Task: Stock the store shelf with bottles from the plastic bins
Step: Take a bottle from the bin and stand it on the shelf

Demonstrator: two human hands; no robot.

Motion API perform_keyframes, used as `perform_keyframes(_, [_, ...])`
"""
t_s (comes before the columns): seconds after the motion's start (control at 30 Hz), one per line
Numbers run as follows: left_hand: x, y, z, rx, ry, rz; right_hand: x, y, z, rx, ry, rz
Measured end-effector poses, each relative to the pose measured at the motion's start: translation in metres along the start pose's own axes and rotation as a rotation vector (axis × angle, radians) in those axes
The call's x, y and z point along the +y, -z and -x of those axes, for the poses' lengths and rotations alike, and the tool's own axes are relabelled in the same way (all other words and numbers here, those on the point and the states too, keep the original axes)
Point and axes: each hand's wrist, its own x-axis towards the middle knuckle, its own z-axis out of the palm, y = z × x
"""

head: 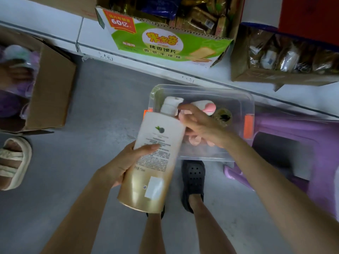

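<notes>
A tall cream and gold pump bottle [156, 158] lies tilted in front of me, its white pump head pointing away toward the bin. My left hand [121, 165] grips its body from the left, thumb across the label. My right hand [200, 125] reaches over the clear plastic bin [238, 99], fingers curled near the bottle's neck; whether they hold the neck is unclear. Inside the bin lie a white and pink bottle [207, 107] and a dark round-topped bottle [222, 117], partly hidden by my right hand.
The bin sits on a purple plastic stool [293, 143]. A white shelf edge [146, 61] runs across the top, holding a green snack carton [165, 43] and a brown box of packets [284, 59]. An open cardboard box [49, 88] stands left; another person's sandalled foot [14, 162] is near it.
</notes>
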Motion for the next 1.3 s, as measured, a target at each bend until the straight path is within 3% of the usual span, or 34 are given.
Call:
perform_keyframes(0.23, [-0.02, 0.041, 0.011, 0.291, -0.1, 0.19, 0.083, -0.046, -0.017, 0.192, -0.076, 0.105])
perform_keyframes(0.37, [-0.026, 0.055, 0.008, 0.371, -0.143, 0.25, 0.115, -0.088, -0.029, 0.312, -0.151, 0.087])
perform_keyframes(0.43, [-0.028, 0.058, 0.005, 0.388, -0.161, 0.27, 0.13, -0.106, -0.04, 0.351, -0.2, 0.142])
perform_keyframes(0.53, [-0.035, 0.062, -0.002, 0.406, -0.182, 0.296, 0.144, -0.123, -0.056, 0.404, -0.313, 0.41])
perform_keyframes(0.63, [-0.044, 0.065, -0.008, 0.404, -0.184, 0.31, 0.144, -0.131, -0.072, 0.461, -0.309, 0.533])
perform_keyframes(0.87, [-0.056, 0.061, -0.014, 0.361, -0.152, 0.317, 0.155, -0.091, -0.085, 0.491, -0.319, 0.513])
perform_keyframes(1.0, [-0.057, 0.057, -0.019, 0.345, -0.135, 0.324, 0.161, -0.083, -0.076, 0.504, -0.305, 0.333])
perform_keyframes(1.17, [-0.052, 0.056, -0.024, 0.353, -0.15, 0.34, 0.153, -0.096, -0.072, 0.671, -0.245, 0.365])
perform_keyframes(1.3, [-0.049, 0.056, -0.028, 0.382, -0.167, 0.358, 0.153, -0.094, -0.083, 0.631, -0.322, 0.383])
